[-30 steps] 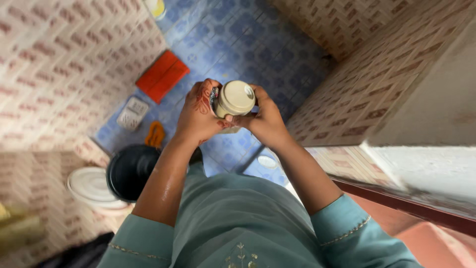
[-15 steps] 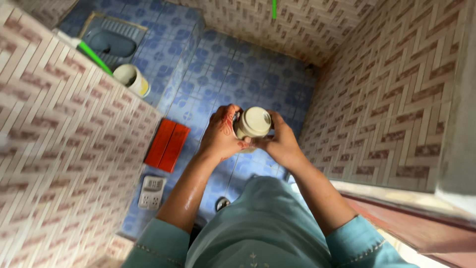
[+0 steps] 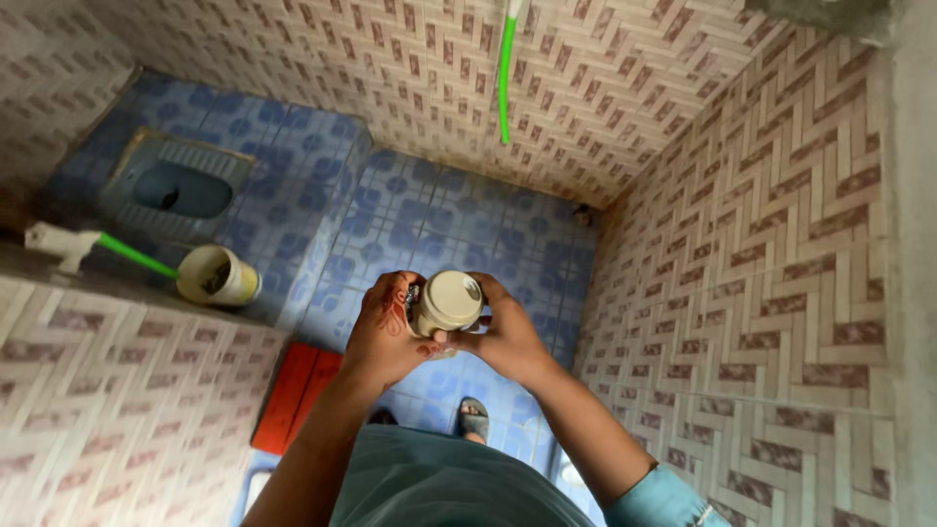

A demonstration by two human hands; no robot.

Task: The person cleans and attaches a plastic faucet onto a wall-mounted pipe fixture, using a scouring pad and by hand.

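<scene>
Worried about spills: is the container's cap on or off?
On: the cream cap covers the container's top, both hands around it.

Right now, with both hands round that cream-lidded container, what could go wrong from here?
1. The container is held in mid-air over the hard blue tiled floor; if the left hand or right hand slips, it would likely drop near the sandalled foot.
2. If the lid comes off suddenly, contents could spill onto the teal garment.
3. The floor could be slippery; whether it is wet cannot be told.
</scene>
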